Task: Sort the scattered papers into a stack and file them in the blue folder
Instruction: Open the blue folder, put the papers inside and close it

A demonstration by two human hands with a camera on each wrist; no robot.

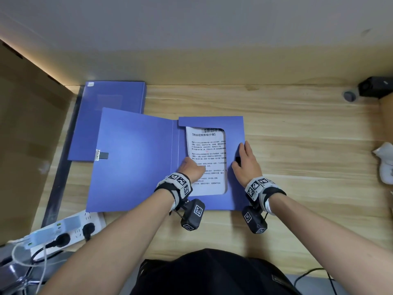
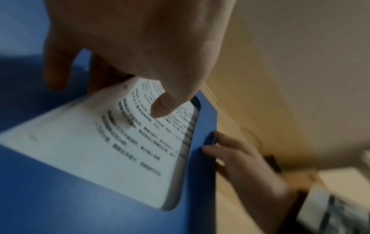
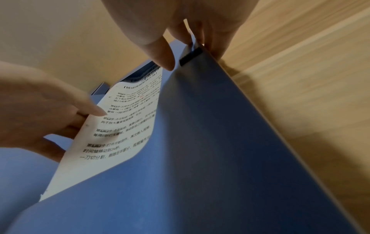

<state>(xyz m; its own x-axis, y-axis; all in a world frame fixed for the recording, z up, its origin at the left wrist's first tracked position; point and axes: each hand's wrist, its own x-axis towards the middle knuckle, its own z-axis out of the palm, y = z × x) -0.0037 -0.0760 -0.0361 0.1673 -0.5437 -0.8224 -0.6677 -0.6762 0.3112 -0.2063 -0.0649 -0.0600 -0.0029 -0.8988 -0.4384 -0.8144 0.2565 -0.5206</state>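
The blue folder [image 1: 136,158] lies open on the wooden desk, its cover spread to the left. A stack of printed papers [image 1: 209,150] sits in its right half, showing through the cut-out of the inner flap [image 3: 200,158]. My left hand [image 1: 191,167] pinches the papers' left edge, thumb [image 2: 160,107] on top of the sheet [image 2: 100,150] and fingers beneath. My right hand [image 1: 244,158] grips the folder's right edge beside the black clasp [image 3: 190,56], thumb on the flap. The papers' right part is hidden under the flap.
A second blue folder [image 1: 110,116] lies closed at the back left. A cardboard box [image 1: 27,145] stands at the left, and a power strip [image 1: 70,228] with plugs and cables at the near left. At the right are a black device [image 1: 374,87] and a white crumpled thing [image 1: 385,162].
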